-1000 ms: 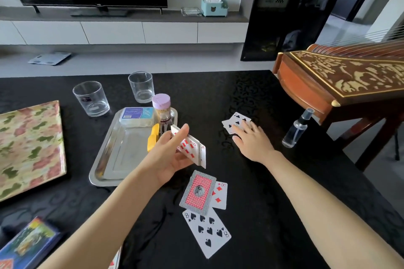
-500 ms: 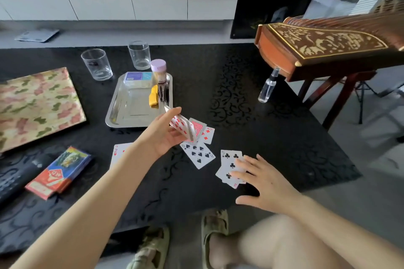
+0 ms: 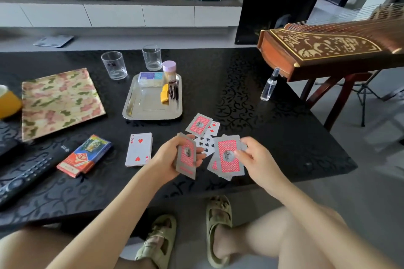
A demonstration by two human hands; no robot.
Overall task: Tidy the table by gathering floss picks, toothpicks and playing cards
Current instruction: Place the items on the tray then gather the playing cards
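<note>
In the middle of the frame, the left hand (image 3: pixel 167 159) is curled round a stack (image 3: pixel 185 158) of cards. Just right of it, the right hand (image 3: pixel 258 165) pinches a small bunch (image 3: pixel 229 160). Loose cards (image 3: pixel 199 125) lie on the table (image 3: pixel 273 137) above them. A pile (image 3: pixel 138 149) sits to the left.

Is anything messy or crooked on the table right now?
Yes. A face-down card, a diamonds card and a spades card lie crooked, partly overlapping, in front of the tray, not yet gathered. The splayed cards in the right hand are uneven too. Nothing looks spilled or broken.
</note>
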